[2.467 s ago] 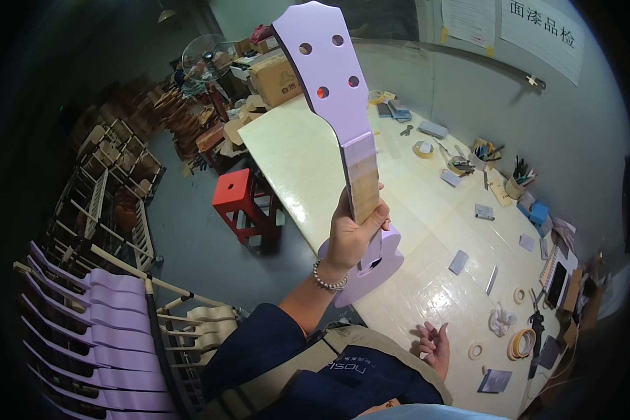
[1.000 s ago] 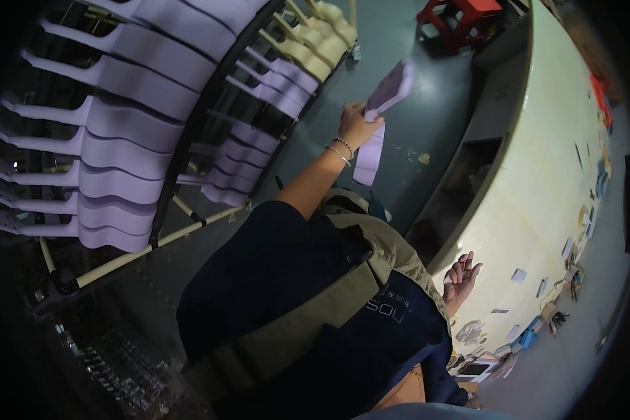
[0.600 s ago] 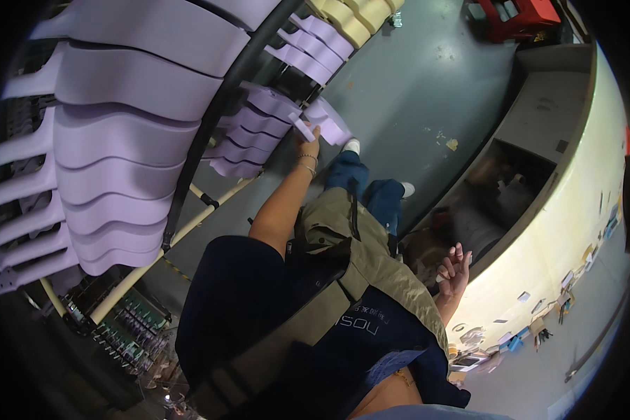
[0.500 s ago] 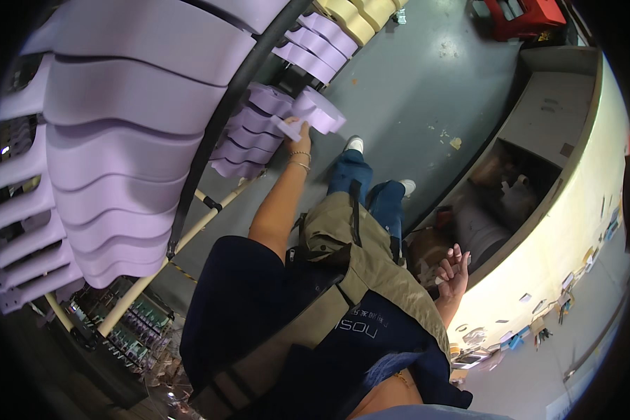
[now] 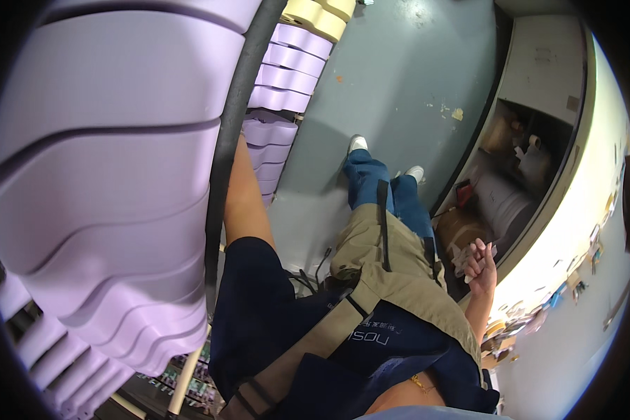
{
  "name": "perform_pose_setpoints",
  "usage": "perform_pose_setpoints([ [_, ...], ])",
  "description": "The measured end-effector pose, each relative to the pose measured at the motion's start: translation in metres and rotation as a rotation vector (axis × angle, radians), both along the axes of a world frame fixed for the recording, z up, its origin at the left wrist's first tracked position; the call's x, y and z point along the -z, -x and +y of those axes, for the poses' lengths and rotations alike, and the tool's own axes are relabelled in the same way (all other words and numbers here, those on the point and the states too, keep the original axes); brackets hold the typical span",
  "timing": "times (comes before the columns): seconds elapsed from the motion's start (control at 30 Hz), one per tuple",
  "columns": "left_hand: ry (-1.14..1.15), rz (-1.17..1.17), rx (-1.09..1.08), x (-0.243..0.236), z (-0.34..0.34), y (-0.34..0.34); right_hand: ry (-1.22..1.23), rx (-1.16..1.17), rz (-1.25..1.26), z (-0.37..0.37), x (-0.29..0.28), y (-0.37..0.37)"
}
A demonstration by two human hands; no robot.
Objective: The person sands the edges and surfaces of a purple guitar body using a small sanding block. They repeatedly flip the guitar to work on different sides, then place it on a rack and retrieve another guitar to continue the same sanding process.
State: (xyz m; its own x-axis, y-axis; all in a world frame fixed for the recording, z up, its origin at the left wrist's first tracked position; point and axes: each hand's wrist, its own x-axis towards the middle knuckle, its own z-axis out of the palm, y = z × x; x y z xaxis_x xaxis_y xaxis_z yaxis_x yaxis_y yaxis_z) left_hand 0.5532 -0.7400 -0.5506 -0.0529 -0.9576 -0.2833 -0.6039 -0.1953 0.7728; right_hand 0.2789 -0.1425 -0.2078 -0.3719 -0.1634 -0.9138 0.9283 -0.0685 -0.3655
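Note:
My left forearm (image 5: pixel 239 189) reaches up behind a black padded rail (image 5: pixel 224 157). The hand itself is hidden there, so what it holds does not show. Large lilac wavy-edged plastic pieces (image 5: pixel 129 168) are stacked just left of that rail. Smaller lilac pieces (image 5: pixel 269 150) sit in a stack to the right of the forearm. Out on the right, my right hand (image 5: pixel 481 269) is raised beside the pale counter with its fingers curled in. Something pale and crumpled (image 5: pixel 462 257) shows at its fingers, too unclear to name.
An open cabinet compartment (image 5: pixel 532 161) under the curved pale counter (image 5: pixel 588 161) holds a white roll (image 5: pixel 500 199) and a brown rounded item (image 5: pixel 462 231). Yellow pieces (image 5: pixel 318 19) top the far stack. Grey floor (image 5: pixel 392 84) runs between the stacks and the cabinet. Small items lie along the counter.
My left hand, which held a lilac wavy piece in sight, has gone behind the black rail. The large stack looks closer. My right hand's fingers are more curled.

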Motion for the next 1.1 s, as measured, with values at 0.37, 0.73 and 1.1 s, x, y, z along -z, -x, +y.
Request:
perform_pose_setpoints([
  [0.37, -0.077, 0.024, -0.023, -0.018, -0.019, -0.032, -0.029, 0.001, 0.056, -0.009, -0.012, 0.001],
  [0.73, -0.021, 0.474, -0.329, -0.157, 0.202, 0.095, -0.002, 0.012, 0.054, 0.009, -0.003, -0.008],
  [1.1, -0.189, 1.311, 0.509, -0.466, 0.287, 0.232, -0.003, 0.153, 0.489, 0.084, -0.014, 0.039],
])
